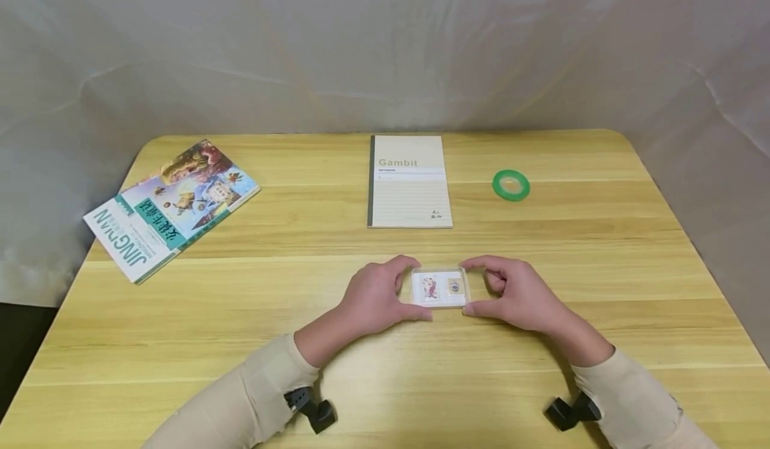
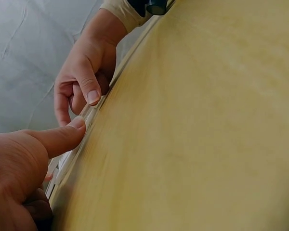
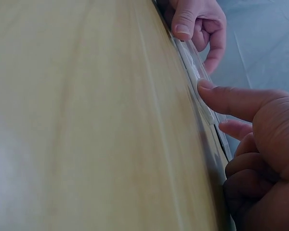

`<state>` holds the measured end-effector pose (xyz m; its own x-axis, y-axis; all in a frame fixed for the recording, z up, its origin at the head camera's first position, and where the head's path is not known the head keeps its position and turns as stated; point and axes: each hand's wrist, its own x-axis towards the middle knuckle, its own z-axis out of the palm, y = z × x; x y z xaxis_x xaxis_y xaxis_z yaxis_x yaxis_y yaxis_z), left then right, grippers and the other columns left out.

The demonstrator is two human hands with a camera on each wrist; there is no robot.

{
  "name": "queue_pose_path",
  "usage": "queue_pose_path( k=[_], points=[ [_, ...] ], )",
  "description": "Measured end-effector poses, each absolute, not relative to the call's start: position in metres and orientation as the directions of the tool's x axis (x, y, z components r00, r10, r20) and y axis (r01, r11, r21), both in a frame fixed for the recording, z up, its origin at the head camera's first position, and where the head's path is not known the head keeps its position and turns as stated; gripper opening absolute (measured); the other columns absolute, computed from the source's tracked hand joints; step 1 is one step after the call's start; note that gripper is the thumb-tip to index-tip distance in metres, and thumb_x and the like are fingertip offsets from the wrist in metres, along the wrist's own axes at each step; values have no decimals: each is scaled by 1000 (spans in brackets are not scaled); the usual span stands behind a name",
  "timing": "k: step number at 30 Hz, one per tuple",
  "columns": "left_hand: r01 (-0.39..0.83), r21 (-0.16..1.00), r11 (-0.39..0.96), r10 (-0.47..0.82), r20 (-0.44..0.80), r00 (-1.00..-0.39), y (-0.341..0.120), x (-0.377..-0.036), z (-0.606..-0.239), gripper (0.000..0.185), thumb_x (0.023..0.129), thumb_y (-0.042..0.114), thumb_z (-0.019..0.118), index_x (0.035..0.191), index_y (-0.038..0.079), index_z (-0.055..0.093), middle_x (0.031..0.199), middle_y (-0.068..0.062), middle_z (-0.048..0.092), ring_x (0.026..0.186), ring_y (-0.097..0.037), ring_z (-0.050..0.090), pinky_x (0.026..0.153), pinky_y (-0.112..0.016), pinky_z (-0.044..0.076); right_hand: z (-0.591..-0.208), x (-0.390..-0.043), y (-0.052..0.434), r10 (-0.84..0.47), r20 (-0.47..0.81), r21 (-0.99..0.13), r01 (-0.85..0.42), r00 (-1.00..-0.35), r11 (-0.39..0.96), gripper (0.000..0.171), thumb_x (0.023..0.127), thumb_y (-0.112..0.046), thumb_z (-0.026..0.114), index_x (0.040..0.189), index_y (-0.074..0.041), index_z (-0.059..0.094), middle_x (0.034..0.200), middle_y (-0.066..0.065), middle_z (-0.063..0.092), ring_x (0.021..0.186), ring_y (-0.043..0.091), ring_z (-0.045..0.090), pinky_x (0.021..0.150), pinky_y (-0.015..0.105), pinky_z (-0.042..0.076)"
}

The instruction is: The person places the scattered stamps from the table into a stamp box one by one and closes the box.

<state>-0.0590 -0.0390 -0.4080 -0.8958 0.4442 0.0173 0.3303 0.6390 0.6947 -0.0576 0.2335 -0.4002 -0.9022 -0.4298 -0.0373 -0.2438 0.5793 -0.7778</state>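
While both hands (image 1: 442,295) pinch the clear card case (image 1: 440,288) at lower centre, I'd keep thumb pressure even so it stays flat on the bench (image 1: 541,248).

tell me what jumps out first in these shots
Both hands meet at the table's near middle: the left hand and right hand pinch the ends of a small clear case lying flat on the wood. Behind it lies a Gambit notebook, with a green tape roll to its right and a colourful book far left.

"Gambit" on cream notebook (image 1: 410,181); "JINGDIAN" along white edge of picture book (image 1: 171,206).
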Motion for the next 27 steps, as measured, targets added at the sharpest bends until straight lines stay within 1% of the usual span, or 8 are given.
queue_pose_path(
  k=[8,16,27],
  points=[
    [334,685,648,454,5,-891,-40,-60,-409,78,63,48,93,125,11,64,69,6,48,57,-8,40,51,-26,35,-401,-57,232,-435,-39,-776,-247,-900,581,57,72,-21,93,122,-15,68,60,-12,26,56,5,27,68,29,40],
    [344,671,657,467,-4,-884,-42,-59,-408,76,64,47,93,124,11,63,68,6,49,57,-8,43,51,-27,36,-402,-56,231,-430,-40,-758,-253,-902,601,55,71,-23,93,120,-15,70,61,-12,26,56,5,27,69,30,40],
    [358,664,657,501,-29,-865,-44,-61,-405,72,69,44,90,127,11,63,66,7,49,56,-8,41,51,-28,35,-400,-55,229,-416,-58,-754,-234,-907,614,55,72,-25,93,121,-13,71,60,-12,26,56,5,26,70,30,40]
  ],
)
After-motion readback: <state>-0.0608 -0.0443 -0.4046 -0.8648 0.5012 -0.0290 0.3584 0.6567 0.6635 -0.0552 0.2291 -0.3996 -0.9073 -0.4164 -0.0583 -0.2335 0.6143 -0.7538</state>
